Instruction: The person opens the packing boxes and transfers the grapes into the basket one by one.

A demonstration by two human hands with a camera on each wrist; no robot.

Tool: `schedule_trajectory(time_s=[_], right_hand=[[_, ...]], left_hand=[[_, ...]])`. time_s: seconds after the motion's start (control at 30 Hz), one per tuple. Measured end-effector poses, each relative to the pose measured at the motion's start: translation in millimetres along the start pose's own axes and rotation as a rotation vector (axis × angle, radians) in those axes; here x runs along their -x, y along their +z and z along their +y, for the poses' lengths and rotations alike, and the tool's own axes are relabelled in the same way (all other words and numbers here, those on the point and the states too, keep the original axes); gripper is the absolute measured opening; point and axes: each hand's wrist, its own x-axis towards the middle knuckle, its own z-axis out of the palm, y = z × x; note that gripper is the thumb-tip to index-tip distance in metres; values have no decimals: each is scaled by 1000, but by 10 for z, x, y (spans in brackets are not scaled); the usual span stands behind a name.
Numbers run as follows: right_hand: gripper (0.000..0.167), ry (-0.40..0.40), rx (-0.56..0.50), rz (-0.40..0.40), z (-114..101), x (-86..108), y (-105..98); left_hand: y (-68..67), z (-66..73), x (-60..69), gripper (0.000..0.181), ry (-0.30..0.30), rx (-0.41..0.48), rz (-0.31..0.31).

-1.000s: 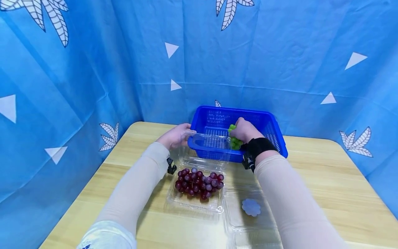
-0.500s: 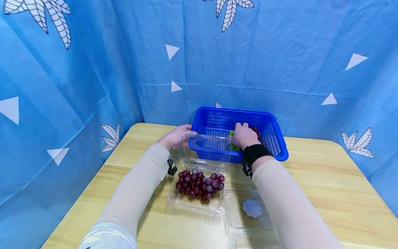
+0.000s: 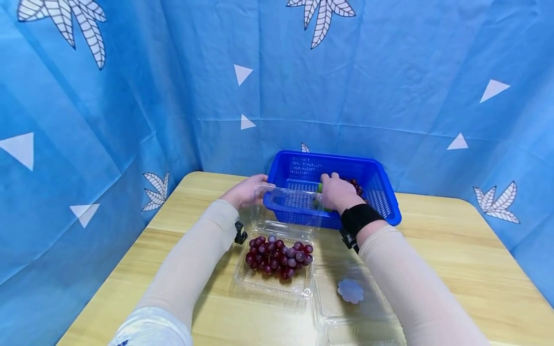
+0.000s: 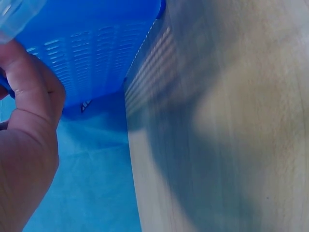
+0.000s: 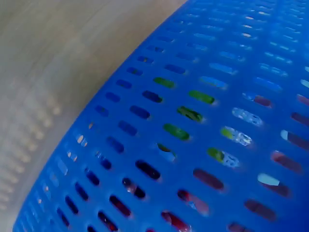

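My left hand grips the left end of the blue plastic basket; in the left wrist view its fingers curl round the rim. Inside the basket, my right hand is at a bunch of green grapes, mostly covered by the hand. Its fingertips are hidden, so the grip cannot be made out. In the right wrist view, green shows through slots in the basket wall. Red grapes lie in the basket beyond my right hand. Before the basket, an open clear clamshell box holds dark red grapes.
The clamshell's raised clear lid stands against the basket's front, close to my left hand. Under my right forearm lies another clear container with a pale scalloped disc. A blue curtain hangs behind the wooden table.
My right hand has shifted slightly within the basket, covering more of the green grapes and exposing the red ones to its right. The left hand keeps its hold on the basket.
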Motion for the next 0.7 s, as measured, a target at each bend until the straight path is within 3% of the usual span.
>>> schedule_trajectory(time_s=[0.27, 0.37, 0.47, 0.6, 0.7], right_hand=[[28, -95, -97, 125, 75, 271, -201], [18, -144, -20, 163, 96, 471, -303], [22, -198, 104, 173, 53, 761, -381], [25, -330, 177, 140, -134, 1169, -417], [22, -443, 179, 136, -348, 1357, -377]], left_hand=[[23, -36, -47, 50, 19, -7, 8], [44, -44, -59, 44, 29, 0, -2], [55, -43, -53, 41, 27, -5, -16], [37, -51, -59, 40, 27, -11, -18], [12, -59, -60, 43, 23, -10, -4]])
